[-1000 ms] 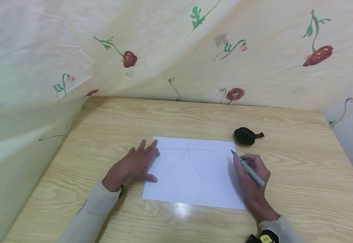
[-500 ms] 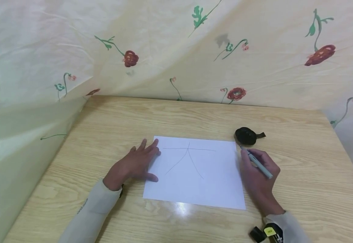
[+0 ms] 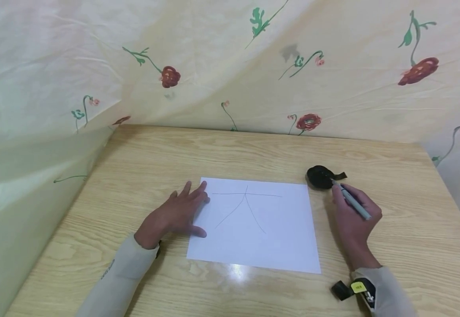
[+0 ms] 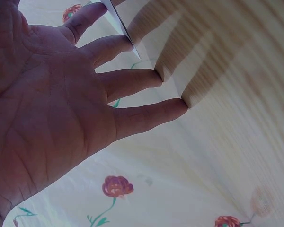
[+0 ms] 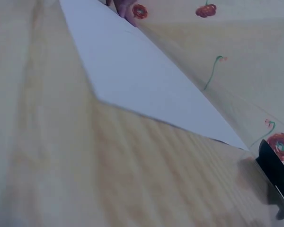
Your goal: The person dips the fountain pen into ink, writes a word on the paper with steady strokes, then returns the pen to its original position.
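Note:
A white sheet of paper (image 3: 285, 237) lies on the wooden table, bearing thin drawn lines: one across, a short upright and two slanting strokes. My left hand (image 3: 178, 215) is spread over its left edge, fingers straight; in the left wrist view the same hand (image 4: 71, 99) touches paper and tabletop with its fingertips. My right hand (image 3: 356, 215), right of the paper, pinches a grey-green pen (image 3: 355, 202). The pen's tip meets the outline of a small black dish-like thing (image 3: 318, 177) with a short tail; whether they touch, I cannot tell. The right wrist view leaves out the right hand.
Pale cloth (image 3: 198, 79) printed with flowers hangs behind and to the left of the table (image 3: 198, 149). A black device with a yellow label (image 3: 358, 288) is strapped to the right wrist.
My right hand has moved right and away with the pen, from over the paper's right edge to beside the black dish-like thing. The left hand and the drawn lines stay the same.

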Demonstrator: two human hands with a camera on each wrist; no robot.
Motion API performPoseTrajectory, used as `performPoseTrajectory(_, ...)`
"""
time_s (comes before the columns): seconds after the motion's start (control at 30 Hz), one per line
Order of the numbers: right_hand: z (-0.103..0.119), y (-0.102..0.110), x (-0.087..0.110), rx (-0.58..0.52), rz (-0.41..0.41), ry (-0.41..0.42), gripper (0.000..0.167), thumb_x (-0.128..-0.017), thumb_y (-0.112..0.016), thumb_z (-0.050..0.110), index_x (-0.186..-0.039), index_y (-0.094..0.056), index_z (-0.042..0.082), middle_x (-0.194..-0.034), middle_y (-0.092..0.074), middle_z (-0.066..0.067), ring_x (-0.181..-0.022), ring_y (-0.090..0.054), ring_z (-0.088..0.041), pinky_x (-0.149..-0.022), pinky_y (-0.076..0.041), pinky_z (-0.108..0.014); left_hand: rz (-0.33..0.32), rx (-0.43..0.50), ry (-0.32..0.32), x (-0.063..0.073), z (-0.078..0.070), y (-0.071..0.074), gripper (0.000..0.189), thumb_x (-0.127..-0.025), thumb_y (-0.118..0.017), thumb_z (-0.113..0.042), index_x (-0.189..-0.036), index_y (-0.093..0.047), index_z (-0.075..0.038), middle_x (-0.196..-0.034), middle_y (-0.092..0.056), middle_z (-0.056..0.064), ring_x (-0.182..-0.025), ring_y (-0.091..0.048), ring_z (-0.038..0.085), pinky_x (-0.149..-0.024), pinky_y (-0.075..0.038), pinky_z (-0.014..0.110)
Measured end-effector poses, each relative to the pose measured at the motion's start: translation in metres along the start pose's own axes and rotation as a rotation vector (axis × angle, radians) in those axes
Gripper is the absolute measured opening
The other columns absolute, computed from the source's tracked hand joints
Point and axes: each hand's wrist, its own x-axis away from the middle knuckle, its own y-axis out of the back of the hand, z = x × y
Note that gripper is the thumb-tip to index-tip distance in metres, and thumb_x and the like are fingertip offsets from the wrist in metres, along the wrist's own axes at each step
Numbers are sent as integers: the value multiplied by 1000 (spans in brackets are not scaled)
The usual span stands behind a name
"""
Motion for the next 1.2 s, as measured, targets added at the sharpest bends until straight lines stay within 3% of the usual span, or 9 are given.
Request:
performPoseTrajectory(0.1,-14,1,-6,-6,-14,-43,17,-87,-74,5,-100,-76,-5,-83,-75,-15,-66,-67,-2,-64,-51,-13,-1,-2,2,0,0,-1,79,-72,-87,-48,-131,-47,-15,-166,-13,12,-147,-7,50,-106,-23,73)
performPoseTrajectory(0.33,-31,6,-12,17,12,-163,24,-90,-71,11,-111,-75,1,-90,-75,8,-70,-70,-3,-64,-52,-12,-2,-12,2,0,0,-1,81,-72,-86,-50,-133,-46,-14,-166,-13,13,-147,-7,50,-106,-23,73)
performPoseTrajectory(0.6,-33,7,-16,-2,50,-283,30,-95,-64,13,-121,-69,0,-103,-75,-5,-78,-71,-11,-72,-54,-14,5,-18,9,-1,-1,-2,81,-72,-86,-50,-133,-46,-14,-166,-12,13,-147,-7,50,-106,-24,73)
performPoseTrajectory(0.83,-32,7,-22,101,36,-278,28,-96,-62,15,-115,-59,-4,-99,-76,-7,-76,-72,-4,-74,-51,-14,11,-2,14,-1,-1,-1,81,-72,-86,-49,-134,-46,-14,-166,-11,12,-148,-6,49,-107,-22,73)
performPoseTrajectory(0.97,-29,6,-23,153,17,-262,27,-93,-67,17,-108,-64,-5,-86,-76,3,-72,-70,2,-72,-49,-12,12,1,13,-1,0,-1,82,-72,-86,-49,-134,-46,-15,-166,-11,12,-148,-6,49,-107,-22,73)
performPoseTrajectory(1.2,-41,9,-26,265,2,-237,30,-88,-74,28,-105,-72,3,-81,-72,15,-72,-65,6,-70,-46,-10,15,5,15,-1,0,-1,81,-73,-86,-49,-134,-46,-15,-167,-9,12,-148,-5,49,-107,-21,72)
